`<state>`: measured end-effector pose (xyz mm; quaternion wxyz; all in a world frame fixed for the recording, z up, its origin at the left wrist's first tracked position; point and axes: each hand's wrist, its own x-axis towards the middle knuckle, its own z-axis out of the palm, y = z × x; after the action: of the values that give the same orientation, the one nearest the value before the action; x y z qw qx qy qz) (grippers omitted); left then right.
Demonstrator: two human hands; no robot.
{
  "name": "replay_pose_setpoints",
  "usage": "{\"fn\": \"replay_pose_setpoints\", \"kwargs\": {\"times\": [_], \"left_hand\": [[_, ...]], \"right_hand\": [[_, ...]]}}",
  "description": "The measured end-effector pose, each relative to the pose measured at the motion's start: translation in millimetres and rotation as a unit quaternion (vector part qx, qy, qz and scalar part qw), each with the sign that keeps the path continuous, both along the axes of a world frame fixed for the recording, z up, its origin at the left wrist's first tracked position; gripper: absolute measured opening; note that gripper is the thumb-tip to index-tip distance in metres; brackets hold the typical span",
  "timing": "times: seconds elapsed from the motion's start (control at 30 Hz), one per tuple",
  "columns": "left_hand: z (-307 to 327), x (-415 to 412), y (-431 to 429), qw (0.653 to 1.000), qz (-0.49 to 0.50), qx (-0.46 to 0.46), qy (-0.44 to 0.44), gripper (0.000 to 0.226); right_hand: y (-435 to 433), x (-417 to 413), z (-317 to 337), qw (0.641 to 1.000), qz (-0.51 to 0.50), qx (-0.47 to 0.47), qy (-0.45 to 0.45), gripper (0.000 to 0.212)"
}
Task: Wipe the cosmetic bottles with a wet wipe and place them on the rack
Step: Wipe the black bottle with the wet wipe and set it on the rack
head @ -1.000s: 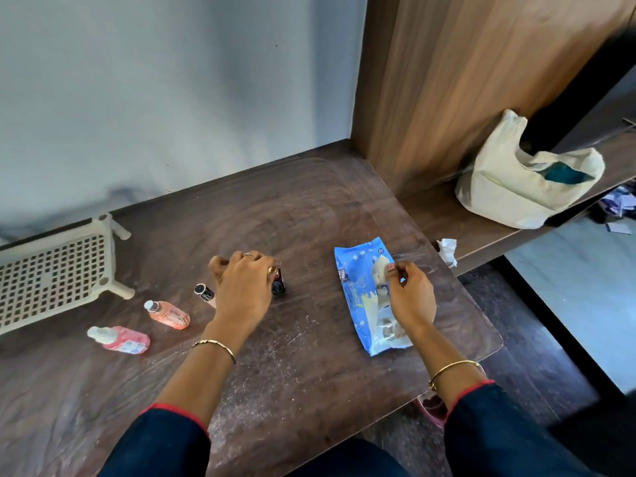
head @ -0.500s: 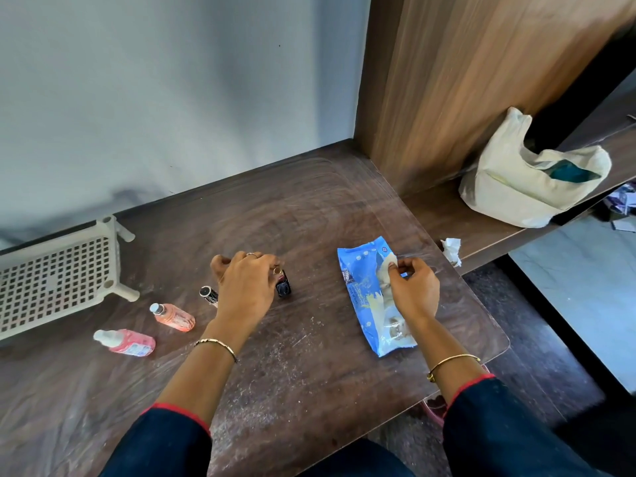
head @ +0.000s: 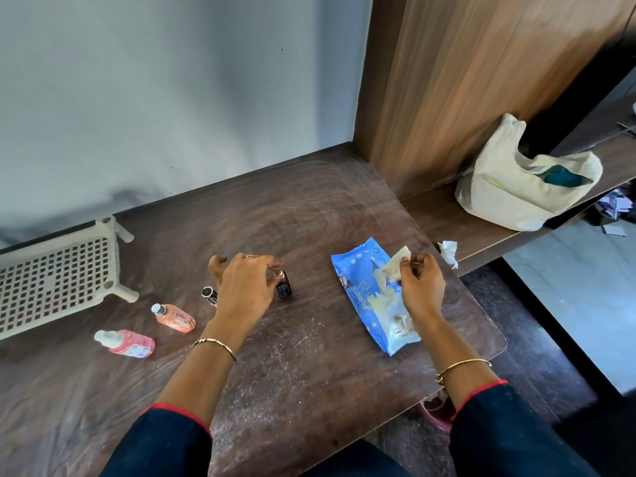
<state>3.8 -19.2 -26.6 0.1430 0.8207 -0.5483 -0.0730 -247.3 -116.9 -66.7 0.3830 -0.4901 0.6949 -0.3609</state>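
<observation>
A white wet wipe (head: pixel 395 266) is pinched between the right hand's (head: pixel 421 290) thumb and fingertips, half drawn out of the blue wipe pack (head: pixel 361 304) lying under that hand. The left hand's (head: pixel 246 287) curved fingertips sit on the cap of a small dark bottle (head: pixel 284 289), with the thumb spread apart; whether they grip it cannot be told. Left of those fingers lie a black tube (head: pixel 209 293), an orange bottle (head: pixel 175 317), a pink bottle (head: pixel 129 342) and, farthest out, the rack (head: pixel 58 280).
</observation>
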Motion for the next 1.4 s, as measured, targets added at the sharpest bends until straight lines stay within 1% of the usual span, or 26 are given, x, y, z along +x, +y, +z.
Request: {"fn": "replay_pose_setpoints", "kwargs": {"times": [0.13, 0.27, 0.33, 0.47, 0.53, 0.6, 0.67, 0.73, 0.8, 0.87, 0.9, 0.97, 1.03, 1.13, 1.17, 1.23, 1.27, 1.33, 1.4], "left_hand": [[-0.3, -0.9, 0.2, 1.000, -0.003, -0.005, 0.009, 0.022], [-3.9, 0.3, -1.3, 1.000, -0.013, 0.009, -0.012, 0.018], [-3.3, -0.3, -2.2, 0.999, -0.016, 0.010, -0.027, 0.016], [2.0, -2.4, -3.5, 0.998, -0.018, 0.013, -0.061, 0.011], [5.4, -3.2, -3.5, 0.998, -0.018, 0.012, -0.065, 0.012], [8.9, -1.7, -2.3, 0.998, -0.017, -0.010, -0.051, 0.013], [16.4, 0.8, 0.3, 0.999, -0.012, -0.049, 0.002, 0.013], [26.5, 2.1, 2.4, 0.992, -0.004, -0.082, 0.094, 0.014], [38.3, 3.1, 4.8, 0.973, 0.019, -0.094, 0.209, 0.014], [44.6, 6.8, 6.9, 0.943, 0.046, -0.097, 0.315, 0.014], [46.9, 9.6, 8.7, 0.927, 0.056, -0.100, 0.357, 0.013], [51.2, 14.6, 13.5, 0.893, 0.064, -0.108, 0.433, 0.013], [56.4, 16.3, 17.8, 0.860, 0.068, -0.118, 0.491, 0.013], [62.0, 15.8, 22.0, 0.832, 0.076, -0.134, 0.534, 0.015], [63.3, 15.5, 23.1, 0.826, 0.075, -0.144, 0.539, 0.014], [64.3, 16.6, 24.5, 0.826, 0.082, -0.159, 0.534, 0.013], [64.6, 17.9, 25.5, 0.824, 0.088, -0.165, 0.534, 0.013], [66.9, 21.5, 27.9, 0.809, 0.101, -0.177, 0.551, 0.013], [69.6, 27.7, 31.3, 0.799, 0.106, -0.186, 0.562, 0.011]], "right_hand": [[-1.0, 1.1, 0.8, 0.999, -0.012, 0.007, -0.038, 0.011], [-4.1, 1.6, 7.0, 0.993, -0.040, 0.013, -0.113, 0.009], [-5.0, 3.4, 12.9, 0.990, -0.034, 0.008, -0.136, 0.010], [-2.5, 16.5, 29.0, 0.985, 0.005, -0.016, -0.172, 0.014], [0.4, 27.5, 35.4, 0.984, 0.041, -0.036, -0.172, 0.016], [4.6, 41.2, 41.1, 0.981, 0.087, -0.065, -0.162, 0.020], [10.9, 55.6, 46.2, 0.975, 0.136, -0.088, -0.150, 0.021], [18.7, 68.8, 49.7, 0.968, 0.182, -0.100, -0.140, 0.018], [25.8, 81.1, 51.4, 0.960, 0.220, -0.113, -0.127, 0.019], [31.7, 90.7, 56.1, 0.948, 0.253, -0.147, -0.121, 0.021], [34.1, 94.6, 59.8, 0.939, 0.272, -0.175, -0.114, 0.022], [38.2, 99.9, 69.3, 0.910, 0.317, -0.255, -0.081, 0.023], [40.3, 104.1, 79.3, 0.868, 0.362, -0.339, -0.021, 0.020], [42.9, 113.5, 88.7, 0.791, 0.421, -0.435, 0.090, 0.021], [44.9, 116.6, 89.4, 0.767, 0.440, -0.452, 0.119, 0.023], [50.6, 119.0, 87.4, 0.732, 0.474, -0.463, 0.157, 0.026], [53.5, 117.7, 85.4, 0.721, 0.489, -0.462, 0.167, 0.026], [57.9, 109.8, 79.6, 0.701, 0.517, -0.455, 0.188, 0.026], [64.8, 99.6, 76.5, 0.683, 0.532, -0.454, 0.210, 0.032]]}}
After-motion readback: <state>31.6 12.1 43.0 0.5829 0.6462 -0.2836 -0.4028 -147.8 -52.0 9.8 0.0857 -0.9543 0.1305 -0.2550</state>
